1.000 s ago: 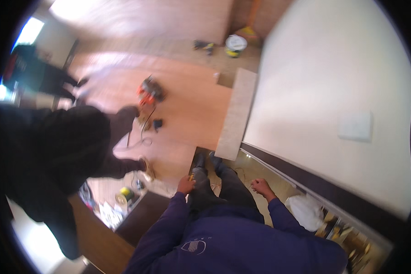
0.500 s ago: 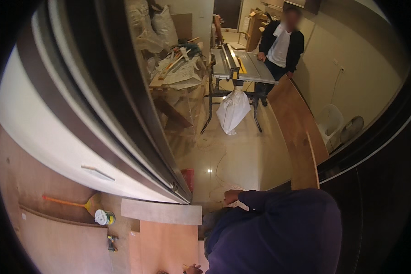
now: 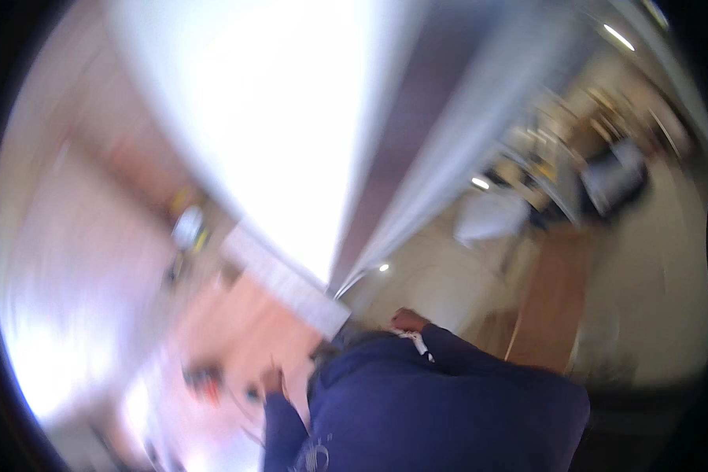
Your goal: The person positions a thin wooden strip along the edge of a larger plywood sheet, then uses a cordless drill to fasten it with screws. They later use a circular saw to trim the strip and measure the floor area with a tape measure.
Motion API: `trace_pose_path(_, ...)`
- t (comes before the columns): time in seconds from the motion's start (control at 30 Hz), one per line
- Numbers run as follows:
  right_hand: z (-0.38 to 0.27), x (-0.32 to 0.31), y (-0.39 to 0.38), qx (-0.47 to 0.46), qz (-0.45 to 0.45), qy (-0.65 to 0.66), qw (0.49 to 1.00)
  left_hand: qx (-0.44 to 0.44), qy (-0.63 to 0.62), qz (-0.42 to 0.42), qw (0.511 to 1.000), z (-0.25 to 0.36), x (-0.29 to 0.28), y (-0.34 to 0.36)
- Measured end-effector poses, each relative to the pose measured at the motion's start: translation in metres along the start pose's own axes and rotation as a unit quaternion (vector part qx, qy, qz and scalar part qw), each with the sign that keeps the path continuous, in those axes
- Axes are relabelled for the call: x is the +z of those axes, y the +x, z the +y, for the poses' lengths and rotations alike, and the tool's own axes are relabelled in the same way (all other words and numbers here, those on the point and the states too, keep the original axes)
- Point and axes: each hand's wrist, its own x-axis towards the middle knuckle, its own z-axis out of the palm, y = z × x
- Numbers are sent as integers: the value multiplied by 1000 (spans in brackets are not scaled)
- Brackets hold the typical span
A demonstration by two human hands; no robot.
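Note:
My left hand [image 3: 272,383] is over the pinkish wooden board [image 3: 252,326], smeared by motion. A thin stick that looks like a pencil [image 3: 274,360] rises from its fingers. Beyond my dark blue sleeve, my right hand [image 3: 408,320] is closed in a fist near the tiled floor. Just under its wrist shows a white strip [image 3: 418,344]; whether the fingers hold anything is hidden. Left of my left hand lies a blurred dark tool with an orange part [image 3: 204,383].
A pale plank [image 3: 279,275] lies across the board's far end. A bright white panel [image 3: 252,118] rises ahead. Far left stands a small white tub [image 3: 189,228]. A long brown board [image 3: 551,295] leads back toward a blurred person [image 3: 615,179] beside a table saw [image 3: 547,177].
My view has swung left, so the saw and the other person now appear farther right. More of my left forearm and the board shows. The dark and orange tool has come into sight.

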Motion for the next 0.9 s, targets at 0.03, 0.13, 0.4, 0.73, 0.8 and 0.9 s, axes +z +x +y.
trace_pose_path(0.03, -8, -5, 15, -23, -11, -13, 1000, -43, -111, -29, 993, 6, 12, -21)
trace_pose_path(0.13, -43, -19, 52, 1, -107, -34, 994, -249, -389, 30, 887, 22, 9, -51)
trace_pose_path(0.4, -177, -9, 68, -163, -194, -195, 947, -486, -744, 169, 426, 23, -103, -116)
trace_pose_path(0.73, -264, 5, 124, -83, -296, -42, 950, -597, -726, 110, 322, 3, -36, -142)
trace_pose_path(0.8, -270, 8, 139, -49, -288, -93, 952, -591, -740, 82, 310, 6, -12, -143)
trace_pose_path(0.9, -286, 17, 160, 5, -293, -123, 948, -493, -590, -88, 634, 6, 19, -148)
